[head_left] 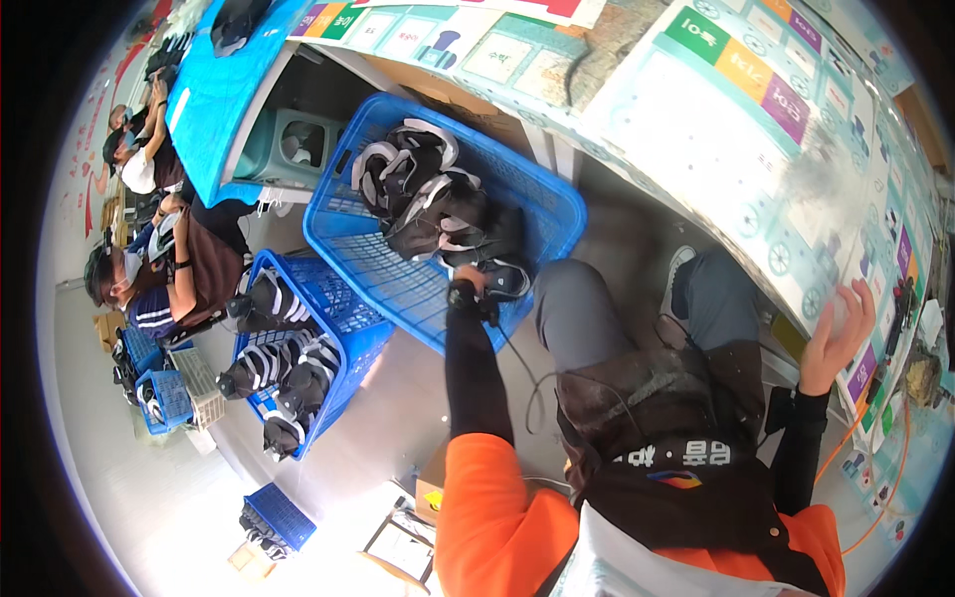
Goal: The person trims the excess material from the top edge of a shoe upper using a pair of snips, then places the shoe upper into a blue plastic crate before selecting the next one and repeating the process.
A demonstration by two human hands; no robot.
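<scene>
My left hand reaches down into a large blue plastic basket, right at a black shoe with a pale sole edge. Its fingers are mostly hidden, so their grip does not show. Several more black-and-grey shoes are piled in the same basket. On the right, my right hand rests at the edge of the covered worktable, fingers apart and holding nothing.
A second blue basket with black-and-white shoes stands to the left. Beyond it, co-workers sit near more baskets. A dark cord hangs near my left wrist. An orange cable runs beside my right arm.
</scene>
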